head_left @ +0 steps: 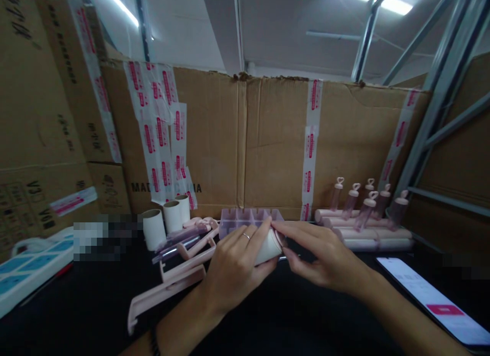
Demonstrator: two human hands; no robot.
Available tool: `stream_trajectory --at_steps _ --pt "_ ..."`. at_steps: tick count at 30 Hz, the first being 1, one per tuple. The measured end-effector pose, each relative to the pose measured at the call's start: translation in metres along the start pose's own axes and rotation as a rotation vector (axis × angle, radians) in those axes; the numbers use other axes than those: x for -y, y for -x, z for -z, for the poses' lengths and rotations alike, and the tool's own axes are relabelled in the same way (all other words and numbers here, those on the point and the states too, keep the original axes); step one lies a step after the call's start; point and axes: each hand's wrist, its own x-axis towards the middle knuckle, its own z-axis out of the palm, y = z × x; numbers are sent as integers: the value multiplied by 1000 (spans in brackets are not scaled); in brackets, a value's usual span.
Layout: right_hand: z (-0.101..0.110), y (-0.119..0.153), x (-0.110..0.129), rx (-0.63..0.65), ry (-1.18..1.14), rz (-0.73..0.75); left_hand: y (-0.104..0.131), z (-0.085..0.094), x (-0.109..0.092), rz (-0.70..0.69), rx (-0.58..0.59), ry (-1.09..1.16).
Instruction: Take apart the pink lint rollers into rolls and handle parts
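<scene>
My left hand (239, 256), with a ring on one finger, is wrapped round a white roll (269, 248) held at a slant above the table. The fingers of my right hand (319, 249) pinch a pinkish round piece (281, 237) at the roll's right end. Whether that piece sits inside the roll or only against it I cannot tell. Just behind my hands stands a translucent purple divided tray (231, 217). Pale pink plastic handle-like parts (168, 289) lie left of my left hand, beside clear tubes (178, 248).
Three white cardboard tubes (154, 231) stand at the back left. At the back right, pink rollers (356, 233) lie under several upright clear tubes with heart-shaped tops (371, 208). A lit phone (432, 300) lies on the right, a power strip (34, 267) on the left. A cardboard wall (275, 142) rises behind.
</scene>
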Motion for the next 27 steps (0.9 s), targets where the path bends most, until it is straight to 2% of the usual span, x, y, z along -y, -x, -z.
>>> stream_trajectory --at_steps 13,20,27 --pt "8 -5 12 106 251 -32 -16 24 -3 -161 66 -162" --pt "3 -13 23 25 310 -97 -19 24 2 -175 84 -228" --pt "-1 -14 27 -22 245 -244 -23 23 2 -192 53 -274"
